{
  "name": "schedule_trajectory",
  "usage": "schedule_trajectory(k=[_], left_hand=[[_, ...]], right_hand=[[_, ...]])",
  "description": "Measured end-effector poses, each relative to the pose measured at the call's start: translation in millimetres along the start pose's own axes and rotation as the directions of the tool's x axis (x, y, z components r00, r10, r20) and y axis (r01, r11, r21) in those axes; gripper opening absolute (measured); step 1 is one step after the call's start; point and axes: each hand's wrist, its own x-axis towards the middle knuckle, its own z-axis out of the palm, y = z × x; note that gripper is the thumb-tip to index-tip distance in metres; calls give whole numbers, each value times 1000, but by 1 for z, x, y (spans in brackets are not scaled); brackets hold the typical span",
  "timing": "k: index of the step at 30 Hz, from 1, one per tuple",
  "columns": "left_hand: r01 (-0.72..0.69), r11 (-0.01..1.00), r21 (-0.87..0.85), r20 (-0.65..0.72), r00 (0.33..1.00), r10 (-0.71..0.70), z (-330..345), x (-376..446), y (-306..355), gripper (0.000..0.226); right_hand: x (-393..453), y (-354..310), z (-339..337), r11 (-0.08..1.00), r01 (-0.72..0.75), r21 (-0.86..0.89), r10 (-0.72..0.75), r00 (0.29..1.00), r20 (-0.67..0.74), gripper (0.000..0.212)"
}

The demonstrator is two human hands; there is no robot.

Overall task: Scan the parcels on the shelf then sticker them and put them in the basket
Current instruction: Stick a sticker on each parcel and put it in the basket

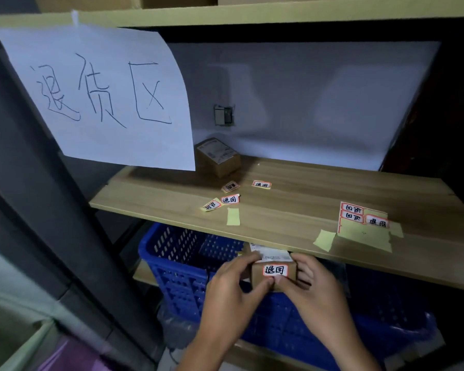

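— What's nearest?
— Both hands grip one small box, just below the shelf's front edge and above the blue basket. The left hand closes on its left side, thumb under the front; the right hand wraps its right side.
— Any writing on it?
— A red-bordered sticker on the front reads 退回. A white shipping label on top is too blurred to read.
— And on the shelf?
— At the right, a yellow backing sheet with three stickers left; one reads 退回, two others I can't make out for sure. Bare yellow scraps lie nearby. Mid-shelf, four loose stickers; two read 退回.
— Farther back?
— A second box with an unreadable label, near the back wall. At the left hangs a paper sign handwritten 退货区.
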Motion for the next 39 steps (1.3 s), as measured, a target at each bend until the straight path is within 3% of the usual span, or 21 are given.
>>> schedule_trajectory(k=[6,10,14,17,21,23,25,33,37,39], left_hand=[[22,997,69,40,999,-25,9,21,-14,52],[-19,992,128,60,998,12,21,25,-17,60],[-6,978,207,24,1000,1,30,27,-23,55],[-28,989,148,-139,989,49,24,32,-8,37],[8,994,-106,-321,946,-42,11,73,13,20],[38,979,-200,-333,937,-104,2,98,22,21],[52,970,-239,-319,939,-129,-5,121,29,20],[244,952,-186,-248,926,-285,-24,216,-7,21],[314,949,-31,-228,922,-313,-26,269,-22,30],[311,950,-31,-246,919,-309,-25,286,-26,33]], right_hand=[[21,20,17,998,-54,-20,52,993,-102,44],[21,19,32,929,11,-370,-123,953,-278,51],[21,29,29,849,39,-527,-172,963,-206,65],[24,32,15,855,70,-513,-188,965,-182,77],[33,-7,3,925,174,-337,-258,940,-223,23],[59,-33,4,962,193,-196,-233,950,-208,33],[101,-47,9,976,195,-93,-203,975,-88,40],[264,-96,57,993,95,-68,-86,989,121,53],[307,-109,79,951,119,-285,-88,989,119,41],[321,-107,89,951,96,-294,-63,991,117,38]])
